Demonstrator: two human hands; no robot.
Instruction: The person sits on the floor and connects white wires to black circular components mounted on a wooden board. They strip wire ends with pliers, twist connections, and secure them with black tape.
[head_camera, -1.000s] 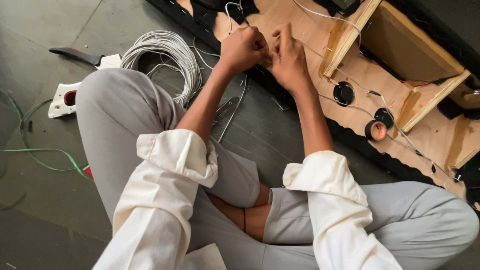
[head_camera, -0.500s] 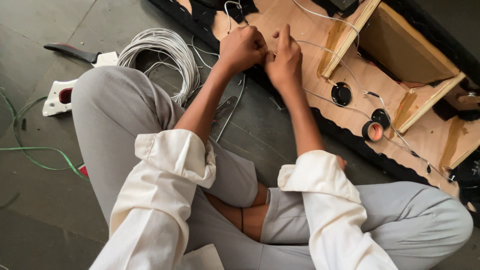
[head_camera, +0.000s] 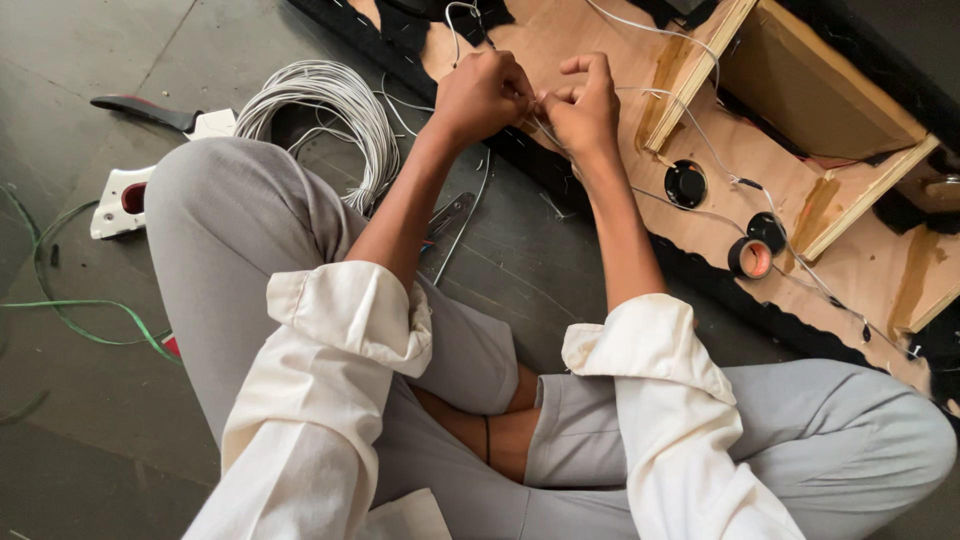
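the person sits cross-legged on a dark grey floor, in grey trousers and a cream shirt with the sleeves rolled up. both hands meet above the near edge of a flat plywood panel edged in black fabric. the left hand is curled nearly into a fist, thumb and fingers pinched on a thin white wire. the right hand is touching it, its fingers bent and pinched on the same wire, with the index finger raised a little at the top. how the wire ends between the fingertips is too small to tell.

from the hands the thin white wire runs away to the right across the plywood, past a round black fitting set in the board and on beside a roll of black tape with an orange core. pale wooden battens form a frame on the panel's far right.

left of the left forearm lies a coil of white cable on the floor, just beyond the raised knee. farther left are a white and red tool, a dark-handled tool and a loose green cord. a pair of metal pliers lies on the floor just beside the left forearm.
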